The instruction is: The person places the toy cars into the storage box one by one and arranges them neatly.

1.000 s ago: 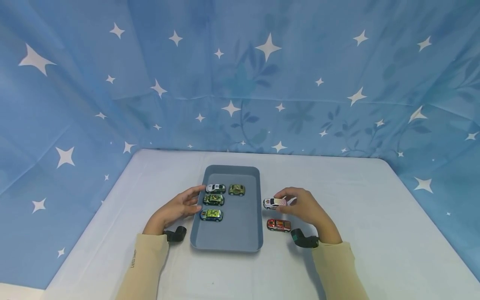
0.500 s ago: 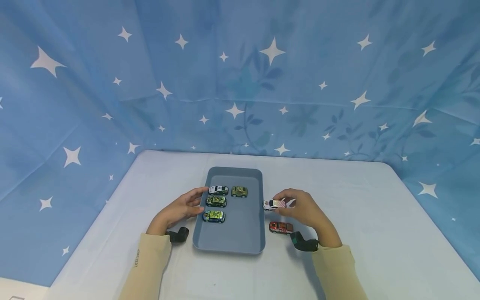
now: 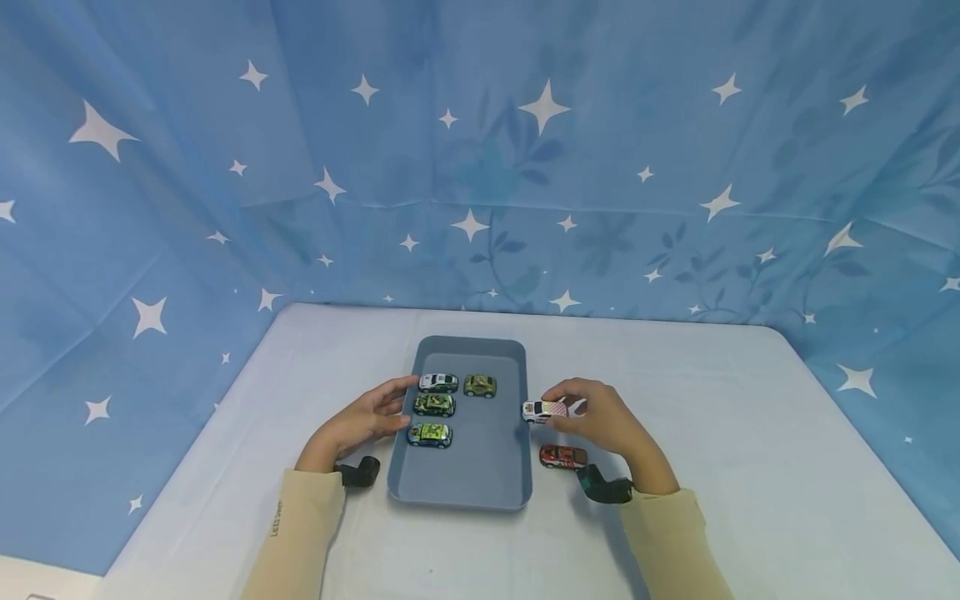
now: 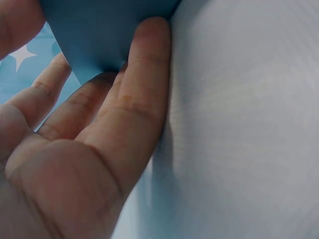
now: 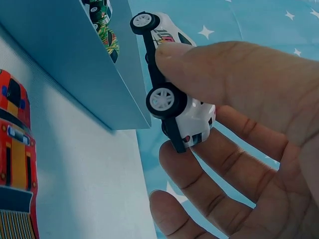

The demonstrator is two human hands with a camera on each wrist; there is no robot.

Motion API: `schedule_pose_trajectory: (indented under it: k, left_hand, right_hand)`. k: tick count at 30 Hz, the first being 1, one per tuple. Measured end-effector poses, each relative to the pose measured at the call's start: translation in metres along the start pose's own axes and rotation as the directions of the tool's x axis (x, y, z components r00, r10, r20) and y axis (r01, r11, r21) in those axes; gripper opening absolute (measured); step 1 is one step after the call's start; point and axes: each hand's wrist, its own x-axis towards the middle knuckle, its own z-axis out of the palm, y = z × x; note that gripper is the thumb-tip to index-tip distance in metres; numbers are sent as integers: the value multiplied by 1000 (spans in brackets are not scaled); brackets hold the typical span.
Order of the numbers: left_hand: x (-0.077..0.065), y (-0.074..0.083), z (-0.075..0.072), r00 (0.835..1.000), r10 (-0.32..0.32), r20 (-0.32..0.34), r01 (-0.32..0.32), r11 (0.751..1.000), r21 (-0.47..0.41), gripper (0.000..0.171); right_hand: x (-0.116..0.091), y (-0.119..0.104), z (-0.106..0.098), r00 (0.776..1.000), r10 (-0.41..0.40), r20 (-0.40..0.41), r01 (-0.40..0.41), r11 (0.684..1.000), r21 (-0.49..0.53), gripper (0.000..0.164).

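Observation:
My right hand (image 3: 600,412) pinches a white toy car (image 5: 192,117) between thumb and fingers, with a red checked pattern on its top. The car is held in the air at the right rim of the grey-blue tray (image 3: 480,475), its front just overlapping that rim in the head view. My left hand (image 3: 362,421) touches the tray's left side, thumb and fingers spread along it; in the left wrist view the fingers lie fairly straight against the outer wall. Beneath my right hand, a red toy car (image 3: 563,457) stands on the table beside the tray.
Inside the tray are a white-and-green car (image 3: 438,382), two camouflage cars (image 3: 434,405) (image 3: 480,385) and a yellow-green and blue car (image 3: 430,435). A white cloth covers the table (image 3: 675,375). Behind it hangs a blue star-patterned curtain (image 3: 480,167).
My right hand has moved slightly left with the white toy car, bringing it up to the tray's right rim. My left hand stays at the tray. The head view has shifted a little.

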Motion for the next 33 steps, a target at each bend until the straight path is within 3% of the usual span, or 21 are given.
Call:
schedule_pose_trajectory:
  k: [33]
  left_hand:
    - [-3,4,1,999,28,20,-28,1000,8,77]
  right_hand:
    - [16,-11,21,999,-35,8,34,999,31,21]
